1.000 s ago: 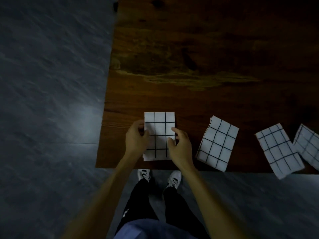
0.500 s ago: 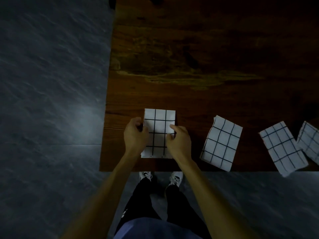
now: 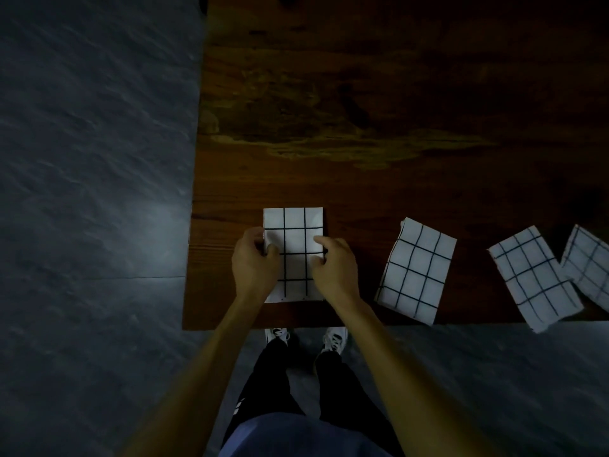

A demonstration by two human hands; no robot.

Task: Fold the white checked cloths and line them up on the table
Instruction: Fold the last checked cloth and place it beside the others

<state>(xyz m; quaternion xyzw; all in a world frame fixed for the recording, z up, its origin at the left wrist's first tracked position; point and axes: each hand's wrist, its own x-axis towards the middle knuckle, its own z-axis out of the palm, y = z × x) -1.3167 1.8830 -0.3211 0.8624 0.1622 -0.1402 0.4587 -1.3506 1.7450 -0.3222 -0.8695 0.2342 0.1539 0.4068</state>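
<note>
Two hands meet on one folded cloth (image 3: 294,239): the left hand (image 3: 253,263) curls its fingers round the cloth's left edge, and the right hand (image 3: 336,267) pinches its right edge. The cloth lies flat near the front left corner of the wooden surface (image 3: 362,110). To the right lie a second cloth (image 3: 416,270), a third cloth (image 3: 534,277) overhanging the front edge, and a fourth cloth (image 3: 590,263), all tilted.

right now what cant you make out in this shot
- Head view: the rightmost cloth is cut off by the right frame edge.
- The side edges of the held cloth lie under the left hand and right hand, so the layers there are hidden.
- The far end of the table is too dark to read.
</note>
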